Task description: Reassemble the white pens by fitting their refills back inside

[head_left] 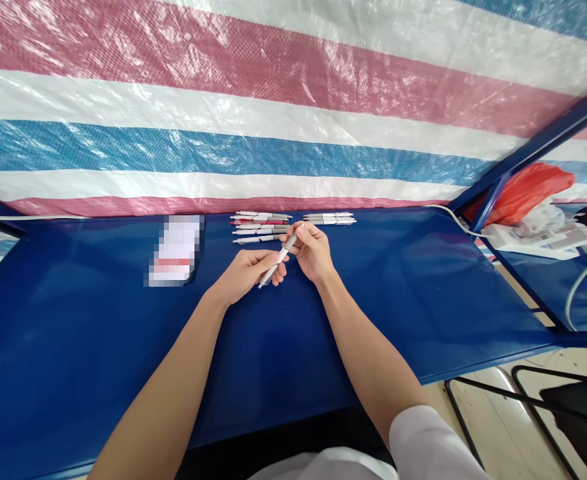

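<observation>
A white pen with a grey grip (284, 251) is held slantwise between both hands above the blue table (273, 347). My left hand (253, 270) is closed on its lower part, thumb on the barrel. Around the upper, grey end, the fingers of my right hand (311, 250) are pinched. Just behind my hands lies a group of several pens (258, 230), white with grey or red parts, side by side. To their right rests a smaller group of white and grey pens (329, 218).
A phone-like item (176, 250), blurred out, lies left of the pens. Behind the table hangs a striped plastic sheet (223, 147). At the right are a blue metal frame (538, 140), a red plastic bag (528, 190) and white cables (581, 287). A black-framed chair (518, 397) stands at the lower right.
</observation>
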`<move>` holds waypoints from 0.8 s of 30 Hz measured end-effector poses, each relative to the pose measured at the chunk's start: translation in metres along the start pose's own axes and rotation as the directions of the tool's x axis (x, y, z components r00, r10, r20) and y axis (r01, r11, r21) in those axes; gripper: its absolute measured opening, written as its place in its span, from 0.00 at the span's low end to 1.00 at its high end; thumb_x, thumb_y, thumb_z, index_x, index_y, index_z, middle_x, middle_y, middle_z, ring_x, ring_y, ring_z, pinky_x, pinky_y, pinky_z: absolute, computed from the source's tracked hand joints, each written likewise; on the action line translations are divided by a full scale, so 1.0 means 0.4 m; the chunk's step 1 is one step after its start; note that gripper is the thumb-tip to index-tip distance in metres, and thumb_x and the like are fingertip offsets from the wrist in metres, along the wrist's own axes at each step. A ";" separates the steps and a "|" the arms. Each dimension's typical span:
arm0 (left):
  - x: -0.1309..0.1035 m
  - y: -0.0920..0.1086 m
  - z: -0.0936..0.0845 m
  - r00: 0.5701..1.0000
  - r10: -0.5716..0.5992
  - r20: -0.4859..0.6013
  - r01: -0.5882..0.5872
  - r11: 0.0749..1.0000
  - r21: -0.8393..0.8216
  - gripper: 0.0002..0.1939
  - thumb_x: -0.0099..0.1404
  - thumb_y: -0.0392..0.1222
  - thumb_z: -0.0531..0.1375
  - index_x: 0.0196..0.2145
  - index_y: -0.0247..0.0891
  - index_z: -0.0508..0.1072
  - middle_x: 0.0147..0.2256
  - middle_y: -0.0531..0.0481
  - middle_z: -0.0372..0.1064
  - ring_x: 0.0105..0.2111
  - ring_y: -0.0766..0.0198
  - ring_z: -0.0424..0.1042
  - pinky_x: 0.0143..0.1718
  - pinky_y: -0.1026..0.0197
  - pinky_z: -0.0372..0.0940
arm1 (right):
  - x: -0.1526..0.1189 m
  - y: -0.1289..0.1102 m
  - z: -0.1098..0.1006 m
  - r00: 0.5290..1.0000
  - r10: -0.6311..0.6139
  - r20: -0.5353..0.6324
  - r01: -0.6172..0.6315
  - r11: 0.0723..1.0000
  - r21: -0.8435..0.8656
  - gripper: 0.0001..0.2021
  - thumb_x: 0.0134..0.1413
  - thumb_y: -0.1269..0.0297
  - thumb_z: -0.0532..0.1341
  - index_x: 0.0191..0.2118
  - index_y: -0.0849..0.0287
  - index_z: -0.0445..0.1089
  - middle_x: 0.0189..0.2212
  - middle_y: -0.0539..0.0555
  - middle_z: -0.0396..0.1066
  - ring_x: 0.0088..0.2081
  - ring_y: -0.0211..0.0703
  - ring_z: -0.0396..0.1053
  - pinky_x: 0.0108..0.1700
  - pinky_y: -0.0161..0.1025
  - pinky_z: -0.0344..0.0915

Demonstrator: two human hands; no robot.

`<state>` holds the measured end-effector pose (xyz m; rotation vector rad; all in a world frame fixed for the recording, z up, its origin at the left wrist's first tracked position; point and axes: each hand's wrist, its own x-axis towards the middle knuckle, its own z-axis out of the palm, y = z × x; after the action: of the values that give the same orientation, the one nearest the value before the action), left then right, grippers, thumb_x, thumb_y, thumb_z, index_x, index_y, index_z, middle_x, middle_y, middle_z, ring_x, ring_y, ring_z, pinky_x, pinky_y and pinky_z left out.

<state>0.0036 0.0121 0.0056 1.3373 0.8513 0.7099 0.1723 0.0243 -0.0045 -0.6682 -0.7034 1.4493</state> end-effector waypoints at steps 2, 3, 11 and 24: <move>-0.001 -0.005 -0.004 0.998 -0.051 0.046 0.055 0.995 -0.085 0.17 0.64 0.54 0.62 0.36 0.35 0.79 0.29 0.46 0.75 0.25 0.65 0.72 0.27 0.63 0.66 | -0.001 0.000 0.000 1.000 -0.002 0.014 0.002 1.000 0.025 0.14 0.38 0.56 0.74 0.29 0.55 0.73 0.27 0.46 0.76 0.30 0.37 0.77 0.31 0.32 0.75; 0.000 -0.007 -0.005 0.996 -0.065 0.057 0.071 0.992 -0.104 0.17 0.64 0.54 0.63 0.37 0.35 0.79 0.29 0.45 0.75 0.26 0.65 0.72 0.28 0.63 0.66 | -0.001 0.000 0.000 1.000 -0.005 0.014 0.005 0.999 0.031 0.14 0.37 0.57 0.74 0.29 0.55 0.73 0.26 0.46 0.76 0.29 0.37 0.77 0.31 0.32 0.75; 0.003 0.000 -0.003 0.997 0.056 -0.058 -0.046 0.987 0.156 0.17 0.62 0.55 0.63 0.35 0.37 0.80 0.29 0.47 0.77 0.26 0.63 0.74 0.31 0.61 0.70 | 0.001 0.004 0.004 0.996 -0.039 -0.081 0.036 0.999 -0.041 0.14 0.38 0.57 0.74 0.27 0.55 0.72 0.26 0.46 0.76 0.29 0.37 0.76 0.30 0.32 0.75; 0.015 -0.008 0.005 0.978 0.164 -0.131 -0.124 0.955 0.270 0.17 0.64 0.54 0.61 0.33 0.36 0.79 0.28 0.48 0.76 0.26 0.63 0.74 0.33 0.61 0.70 | 0.002 0.000 0.009 0.997 -0.042 -0.068 0.037 0.997 -0.071 0.14 0.38 0.57 0.73 0.33 0.54 0.74 0.30 0.47 0.78 0.35 0.40 0.78 0.33 0.32 0.75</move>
<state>0.0082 0.0159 0.0018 1.6090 1.0025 0.8444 0.1696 0.0249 -0.0021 -0.7507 -0.7120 1.3637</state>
